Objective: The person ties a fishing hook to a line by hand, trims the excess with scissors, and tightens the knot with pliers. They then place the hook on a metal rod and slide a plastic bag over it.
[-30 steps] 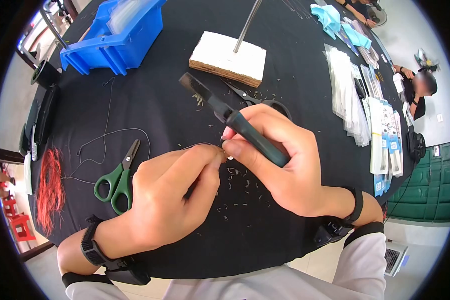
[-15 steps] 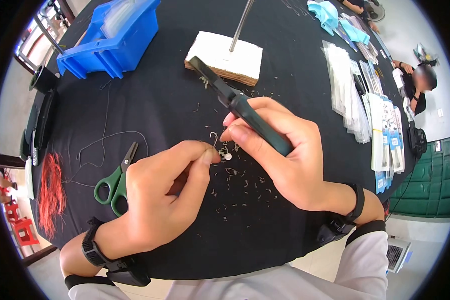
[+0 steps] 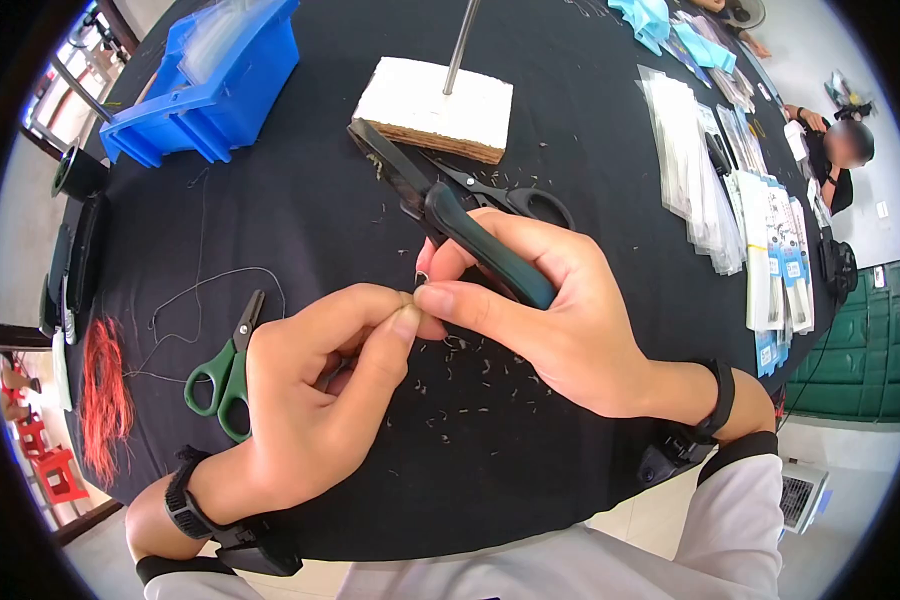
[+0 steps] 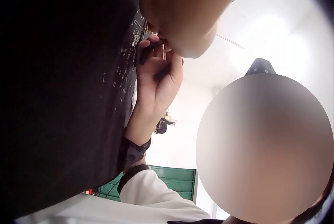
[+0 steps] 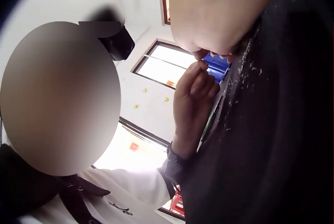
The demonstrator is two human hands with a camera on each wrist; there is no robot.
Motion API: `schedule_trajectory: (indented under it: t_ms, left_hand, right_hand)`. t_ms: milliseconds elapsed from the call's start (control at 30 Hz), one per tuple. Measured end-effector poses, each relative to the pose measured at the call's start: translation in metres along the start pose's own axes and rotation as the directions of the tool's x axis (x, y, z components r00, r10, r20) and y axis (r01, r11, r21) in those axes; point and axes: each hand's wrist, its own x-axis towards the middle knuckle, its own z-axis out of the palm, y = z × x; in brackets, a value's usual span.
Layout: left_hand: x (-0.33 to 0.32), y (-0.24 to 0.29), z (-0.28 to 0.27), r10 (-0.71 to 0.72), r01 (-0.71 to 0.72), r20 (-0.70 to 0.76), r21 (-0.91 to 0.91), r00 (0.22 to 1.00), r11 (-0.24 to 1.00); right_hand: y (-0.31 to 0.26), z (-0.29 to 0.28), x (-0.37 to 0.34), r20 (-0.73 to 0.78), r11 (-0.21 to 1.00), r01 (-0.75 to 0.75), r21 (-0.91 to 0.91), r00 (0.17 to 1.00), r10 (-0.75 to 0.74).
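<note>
My left hand [image 3: 325, 385] pinches the shank end of a small metal hook [image 3: 422, 277] between thumb and forefinger. Opposite it, my right hand [image 3: 560, 320] holds a dark green-handled tool [image 3: 490, 250] in its palm, the flat dark head slanting up and left. The right thumb and forefinger tips come right up to the hook and hide most of it. In the left wrist view the right hand [image 4: 159, 75] shows beyond the left; in the right wrist view the left hand [image 5: 195, 91] has curled fingers.
Green-handled scissors [image 3: 232, 378], grey thread [image 3: 195, 335] and red strands [image 3: 105, 400] lie left. Black-handled scissors [image 3: 510, 195] lie beyond the right hand, before a white-topped block [image 3: 420, 105] with a rod. A blue bin [image 3: 240, 110] stands far left, clear packets [image 3: 685, 170] right.
Half a second ago the right fingertips were apart from the left, with the hook's bend exposed; now they meet at it. Both hands have shifted slightly left in the head view.
</note>
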Motion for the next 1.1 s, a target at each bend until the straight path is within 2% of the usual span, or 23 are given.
schedule_trajectory:
  t_ms: [167,367,467,567,700,767,900,1000,1100]
  left_hand:
    - [0.0003,-0.0001,-0.0002,-0.013,0.013,0.014,-0.004,1.0,1.0]
    - [0.001,-0.0009,0.0007,-0.015,0.015,-0.006,-0.014,1.0,1.0]
    - [0.0014,0.0002,0.0012,-0.021,0.02,-0.021,-0.031,1.0,0.999]
    - [0.0011,0.0012,0.0006,-0.036,0.035,-0.013,-0.05,0.999,0.998]
    - [0.0007,0.0006,0.0009,-0.024,0.023,-0.008,-0.052,1.0,0.998]
    - [0.0006,-0.0013,0.0008,-0.005,0.005,-0.022,0.019,1.0,1.0]
    - [0.0005,-0.0022,0.0029,0.096,-0.082,-0.053,0.212,0.994,0.974]
    - [0.001,-0.0071,0.0024,0.174,-0.149,-0.063,0.289,0.983,0.946]
    - [0.0012,-0.008,0.0039,0.194,-0.165,-0.076,0.29,0.978,0.943]
  right_hand:
    - [0.0013,0.0009,-0.0005,-0.018,0.997,0.08,0.004,0.997,-0.08]
    - [0.0064,-0.0008,0.0008,-0.009,0.959,0.251,-0.129,0.967,-0.255]
    - [0.0001,-0.0006,-0.0013,-0.049,0.977,0.18,-0.114,0.981,-0.186]
    - [0.0039,-0.0048,0.0003,-0.055,0.967,0.144,-0.211,0.986,-0.159]
    - [0.0003,0.0001,-0.0006,-0.044,0.995,0.074,-0.073,0.996,-0.077]
    - [-0.0023,0.0005,-0.0012,-0.019,1.0,0.022,-0.003,1.0,-0.022]
    - [0.0025,0.002,-0.0013,-0.045,0.98,0.128,-0.154,0.99,-0.137]
    - [0.0039,0.0015,-0.0011,-0.037,0.965,0.18,-0.191,0.981,-0.191]
    - [0.0075,0.0001,0.0,-0.02,0.939,0.241,-0.244,0.967,-0.253]
